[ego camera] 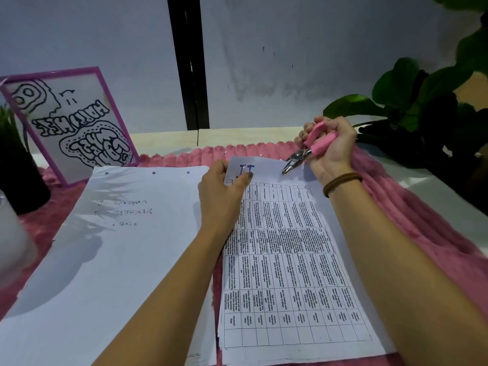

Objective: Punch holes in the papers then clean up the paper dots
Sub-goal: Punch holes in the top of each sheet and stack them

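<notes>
I read this as a home desk corner: a pink fuzzy mat point(184, 157) covers a pale tabletop point(237, 137), a purple-framed doodle sign point(68, 120) stands at the mat's far-left corner, a leafy plant point(412, 83) off its far-right, a plain wall point(264, 62) behind.

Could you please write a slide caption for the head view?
Left hand holds the printed sheet while the right hand holds a pink punch at its top edge.
</notes>
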The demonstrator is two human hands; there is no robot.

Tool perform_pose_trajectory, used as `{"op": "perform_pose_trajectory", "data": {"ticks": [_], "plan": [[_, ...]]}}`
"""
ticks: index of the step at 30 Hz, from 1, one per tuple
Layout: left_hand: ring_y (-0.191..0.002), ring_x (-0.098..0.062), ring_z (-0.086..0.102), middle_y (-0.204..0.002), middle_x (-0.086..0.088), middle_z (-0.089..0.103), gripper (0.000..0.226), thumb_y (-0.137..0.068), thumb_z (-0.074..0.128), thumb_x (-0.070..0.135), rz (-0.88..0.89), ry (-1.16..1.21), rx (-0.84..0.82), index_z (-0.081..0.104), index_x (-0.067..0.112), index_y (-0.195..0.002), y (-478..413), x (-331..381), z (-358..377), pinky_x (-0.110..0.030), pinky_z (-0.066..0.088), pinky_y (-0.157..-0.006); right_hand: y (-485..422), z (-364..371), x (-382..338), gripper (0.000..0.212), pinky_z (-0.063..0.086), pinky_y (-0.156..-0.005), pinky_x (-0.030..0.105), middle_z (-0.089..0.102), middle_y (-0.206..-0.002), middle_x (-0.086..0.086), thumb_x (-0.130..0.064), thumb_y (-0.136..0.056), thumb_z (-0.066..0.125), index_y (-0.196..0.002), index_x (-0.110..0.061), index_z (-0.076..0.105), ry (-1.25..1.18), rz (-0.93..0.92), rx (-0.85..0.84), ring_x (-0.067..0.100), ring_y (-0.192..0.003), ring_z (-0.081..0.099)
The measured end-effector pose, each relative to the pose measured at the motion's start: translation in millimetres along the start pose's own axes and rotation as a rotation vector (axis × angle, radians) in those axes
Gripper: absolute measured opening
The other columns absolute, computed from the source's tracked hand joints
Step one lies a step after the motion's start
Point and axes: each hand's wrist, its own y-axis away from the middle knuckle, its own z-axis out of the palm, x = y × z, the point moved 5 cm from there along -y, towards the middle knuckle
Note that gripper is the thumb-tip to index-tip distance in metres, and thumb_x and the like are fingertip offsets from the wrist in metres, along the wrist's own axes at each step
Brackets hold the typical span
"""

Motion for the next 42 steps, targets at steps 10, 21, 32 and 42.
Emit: {"op": "perform_pose_trajectory", "data": {"ticks": [10, 21, 32, 42], "plan": [[-0.078, -0.019, 0.066, -0.080, 0.005, 0.068, 0.015, -0.084, 0.073, 0.025, 0.012, -0.010, 0.005, 0.059, 0.027, -0.080, 0.9, 2.6, -2.0, -0.040, 0.054, -0.071, 8.8, 15.9, -5.8, 0.018, 0.047, -0.059, 0.030, 0.050, -0.069, 0.009, -0.010, -0.065, 0.046, -0.082, -0.008, 0.048, 0.062, -0.090, -0.163, 0.019, -0.057, 0.049], [-0.080, -0.020, 0.067, -0.084, 0.002, 0.071, 0.011, -0.083, 0.074, 0.024, 0.012, 0.010, 0.008, 0.064, 0.021, -0.084, 3.2, 7.4, -4.1, -0.047, 0.056, -0.078, 10.0, 11.0, -13.5, 0.020, 0.043, -0.059, 0.030, 0.048, -0.066, 0.009, -0.005, -0.058, 0.044, -0.078, -0.009, 0.046, 0.015, -0.105, -0.138, 0.020, -0.056, 0.046], [-0.080, -0.027, 0.067, -0.083, -0.003, 0.070, 0.015, -0.081, 0.076, 0.021, 0.017, 0.045, 0.006, 0.062, 0.015, -0.083, 3.6, 8.6, -4.1, -0.052, 0.055, -0.077, 14.2, 16.5, -19.5, 0.019, 0.042, -0.059, 0.029, 0.049, -0.067, 0.008, -0.006, -0.062, 0.043, -0.080, -0.009, 0.045, 0.098, -0.122, -0.218, 0.019, -0.056, 0.046], [-0.073, -0.021, 0.065, -0.076, 0.002, 0.068, 0.017, -0.081, 0.076, 0.020, 0.030, 0.029, 0.009, 0.060, 0.022, -0.076, 3.1, 9.1, -6.1, -0.042, 0.055, -0.069, 26.2, 46.5, -10.3, 0.023, 0.042, -0.055, 0.028, 0.047, -0.070, 0.007, -0.002, -0.063, 0.044, -0.086, -0.008, 0.047, 0.292, -0.237, -0.313, 0.017, -0.059, 0.043]]}}
